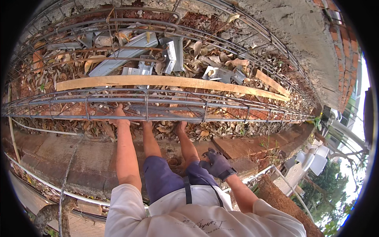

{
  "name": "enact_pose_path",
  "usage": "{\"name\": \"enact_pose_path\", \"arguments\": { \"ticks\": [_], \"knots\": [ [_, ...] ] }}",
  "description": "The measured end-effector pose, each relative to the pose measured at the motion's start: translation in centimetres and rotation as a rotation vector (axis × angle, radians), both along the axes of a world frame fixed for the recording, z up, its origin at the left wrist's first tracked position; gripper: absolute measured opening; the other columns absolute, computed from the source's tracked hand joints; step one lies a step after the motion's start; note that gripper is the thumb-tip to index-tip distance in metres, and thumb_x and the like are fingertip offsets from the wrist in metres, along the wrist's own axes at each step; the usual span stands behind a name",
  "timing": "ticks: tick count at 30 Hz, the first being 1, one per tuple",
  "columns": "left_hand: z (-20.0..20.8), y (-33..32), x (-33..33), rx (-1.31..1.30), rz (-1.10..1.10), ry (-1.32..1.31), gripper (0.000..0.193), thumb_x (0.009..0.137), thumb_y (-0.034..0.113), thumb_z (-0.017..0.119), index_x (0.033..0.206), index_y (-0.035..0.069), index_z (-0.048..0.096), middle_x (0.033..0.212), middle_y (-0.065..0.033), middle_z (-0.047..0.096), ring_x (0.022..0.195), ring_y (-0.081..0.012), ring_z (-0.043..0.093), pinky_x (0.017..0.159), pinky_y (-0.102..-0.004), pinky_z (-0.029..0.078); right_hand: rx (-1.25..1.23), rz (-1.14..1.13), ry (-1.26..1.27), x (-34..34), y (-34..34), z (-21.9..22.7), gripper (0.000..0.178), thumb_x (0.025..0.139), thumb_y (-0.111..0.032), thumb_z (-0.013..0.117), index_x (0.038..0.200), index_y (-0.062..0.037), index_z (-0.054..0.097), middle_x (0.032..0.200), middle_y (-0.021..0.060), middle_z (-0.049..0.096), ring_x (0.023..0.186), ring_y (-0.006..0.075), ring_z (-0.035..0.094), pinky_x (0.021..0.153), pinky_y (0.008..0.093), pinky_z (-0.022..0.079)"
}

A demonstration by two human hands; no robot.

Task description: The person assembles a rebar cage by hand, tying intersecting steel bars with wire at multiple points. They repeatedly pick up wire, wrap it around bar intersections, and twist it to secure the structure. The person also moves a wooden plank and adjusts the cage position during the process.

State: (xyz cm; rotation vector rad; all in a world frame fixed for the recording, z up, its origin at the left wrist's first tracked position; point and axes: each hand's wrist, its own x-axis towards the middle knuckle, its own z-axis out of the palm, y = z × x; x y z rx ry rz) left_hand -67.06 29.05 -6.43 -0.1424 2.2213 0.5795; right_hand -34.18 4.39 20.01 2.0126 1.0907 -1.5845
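Observation:
My bare left hand (pixel 119 113) reaches down to the near side of a long steel rebar cage (pixel 225 118). Its fingers are closed around a bundle of thin wire (pixel 162 111), whose strands run along inside the cage to the right. The hand also covers part of the cage's near bar, and its fingertips are partly hidden. On my right hand (pixel 218 164) is a dark grey glove; it hangs beside my right thigh, fingers loosely bent and apart, with nothing in them.
Just beyond the cage lies a long wooden strip (pixel 158 81). Grey metal profile offcuts (pixel 124 54) are scattered among dry leaves, and another rebar cage (pixel 272 39) runs along the concrete wall (pixel 312 47). A brick ledge (pixel 79 158) and thin white pipe (pixel 43 183) are nearer.

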Motion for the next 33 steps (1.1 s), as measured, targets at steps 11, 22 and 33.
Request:
{"name": "enact_pose_path", "arguments": {
  "ticks": [11,22,33],
  "knots": [
    [4.5,-16.6,1.6,0.058,-0.428,-0.354,0.044,0.100,0.011,0.070,0.143,0.005,0.060,0.131,-0.0122,0.065,0.112,-0.0239,0.067,0.094,-0.0403,0.058,1.007,-0.288,-0.101,15.5,12.4,1.1,0.014,0.087,-0.010,0.074,0.099,-0.0030,0.072,0.091,0.0157,0.076,0.104,0.0350,0.073,0.102,0.0461,0.053],
    [10.1,-31.0,8.1,-0.017,-0.633,-0.431,0.029,0.099,0.007,0.071,0.128,0.001,0.069,0.101,-0.0053,0.072,0.085,-0.0117,0.069,0.071,-0.0255,0.057,0.514,1.009,-0.307,27.6,20.2,-18.7,0.030,0.080,-0.026,0.076,0.100,-0.0046,0.080,0.135,0.0119,0.064,0.127,0.0318,0.058,0.110,0.0558,0.041],
    [10.1,-32.8,12.2,0.016,-0.570,-0.338,0.030,0.095,0.002,0.069,0.125,0.000,0.071,0.097,-0.0056,0.073,0.086,-0.0113,0.068,0.071,-0.0259,0.056,0.403,0.766,-0.260,27.7,18.4,-20.8,0.055,0.075,-0.021,0.073,0.127,-0.0059,0.073,0.150,0.0206,0.053,0.145,0.0390,0.045,0.124,0.0571,0.027]
  ]
}}
